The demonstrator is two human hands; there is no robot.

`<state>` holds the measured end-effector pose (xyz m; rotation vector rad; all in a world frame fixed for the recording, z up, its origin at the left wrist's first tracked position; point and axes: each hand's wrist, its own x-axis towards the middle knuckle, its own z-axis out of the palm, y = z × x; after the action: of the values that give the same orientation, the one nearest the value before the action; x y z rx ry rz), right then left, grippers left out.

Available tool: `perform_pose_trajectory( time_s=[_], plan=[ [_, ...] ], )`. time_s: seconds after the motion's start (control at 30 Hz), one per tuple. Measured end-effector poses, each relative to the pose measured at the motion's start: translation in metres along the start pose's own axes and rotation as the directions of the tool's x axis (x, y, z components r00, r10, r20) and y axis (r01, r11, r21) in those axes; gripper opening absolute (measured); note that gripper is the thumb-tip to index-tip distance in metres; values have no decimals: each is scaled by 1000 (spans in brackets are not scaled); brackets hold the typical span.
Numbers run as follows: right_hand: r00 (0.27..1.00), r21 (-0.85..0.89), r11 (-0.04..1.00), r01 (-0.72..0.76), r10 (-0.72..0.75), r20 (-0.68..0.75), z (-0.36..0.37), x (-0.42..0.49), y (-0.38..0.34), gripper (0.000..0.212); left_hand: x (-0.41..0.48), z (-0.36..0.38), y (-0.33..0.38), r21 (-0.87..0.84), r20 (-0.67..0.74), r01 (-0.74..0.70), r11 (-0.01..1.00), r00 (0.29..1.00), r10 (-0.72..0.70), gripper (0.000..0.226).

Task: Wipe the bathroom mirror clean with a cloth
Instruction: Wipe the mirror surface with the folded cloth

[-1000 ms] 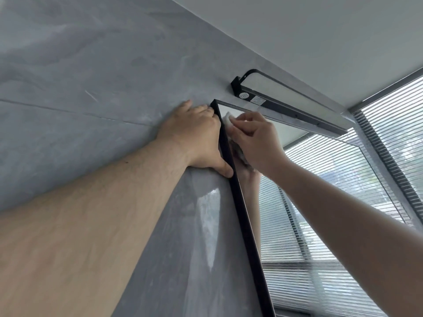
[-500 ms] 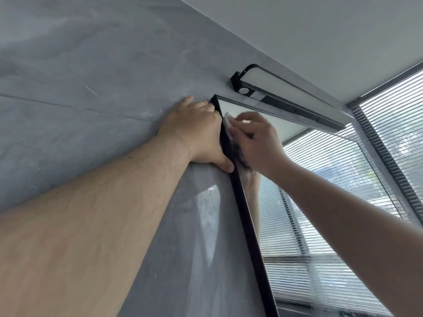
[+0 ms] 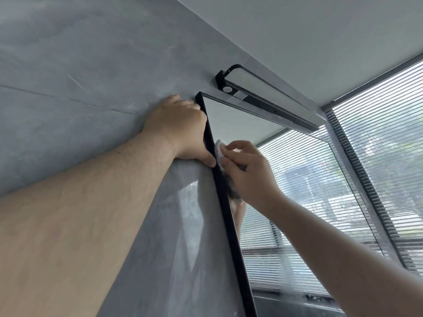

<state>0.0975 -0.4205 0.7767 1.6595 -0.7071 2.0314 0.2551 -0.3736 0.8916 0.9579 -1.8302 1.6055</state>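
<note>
A black-framed mirror (image 3: 231, 124) hangs on the grey wall and reflects the ceiling and window blinds. My right hand (image 3: 248, 172) presses a small white cloth (image 3: 219, 151) against the glass, close to the left frame edge, a little below the top corner. Most of the cloth is hidden under the fingers. My left hand (image 3: 180, 126) lies flat on the wall beside the mirror's top left corner, its thumb touching the black frame and holding nothing.
A black bar lamp (image 3: 270, 104) sticks out from the wall just above the mirror. A window with horizontal blinds (image 3: 384, 145) fills the right side. The white ceiling (image 3: 297, 30) is close overhead. The grey tiled wall (image 3: 80, 76) spreads to the left.
My right hand has slid the cloth down along the mirror's left edge, away from the top corner. My left hand stays in place on the wall.
</note>
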Motion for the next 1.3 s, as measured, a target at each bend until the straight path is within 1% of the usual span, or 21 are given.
perform_pose_trajectory(
  time_s=[0.17,0.3,0.37,0.5,0.57,0.73,0.83,1.0,1.17,1.3],
  plan=[
    [999,1,1000,14,-14,42,-18,-74,14,29,-5,0,3,-11,24,8,1000,1000,-8,99],
    [999,-17,999,38,-37,35,-23,-99,21,30,-18,2,11,-3,5,11,1000,1000,-11,74],
    [998,-22,998,56,-56,12,-18,-100,21,29,-27,6,16,9,12,-14,1000,1000,14,69],
    [998,-45,997,59,-60,-26,-9,-76,9,26,-47,4,27,23,101,-18,1000,995,15,93],
    [999,-67,997,35,-37,-32,-5,-54,3,24,-54,3,32,23,119,-24,999,993,21,99],
    [1000,3,1000,-14,14,-27,2,-33,3,25,-71,0,45,34,154,-12,999,988,7,109],
    [999,2,1000,-30,30,-37,-1,-46,3,26,-83,3,55,52,156,-17,998,988,9,113],
    [999,-43,998,-52,52,3,-18,-100,7,25,-92,10,66,85,165,-2,996,986,-12,123],
    [1000,-96,995,9,-8,7,-29,-157,15,23,-93,14,67,84,143,-3,996,990,-9,124],
    [996,-143,987,74,-67,52,-37,-166,13,27,-94,15,69,81,137,6,997,990,-17,121]
  ],
)
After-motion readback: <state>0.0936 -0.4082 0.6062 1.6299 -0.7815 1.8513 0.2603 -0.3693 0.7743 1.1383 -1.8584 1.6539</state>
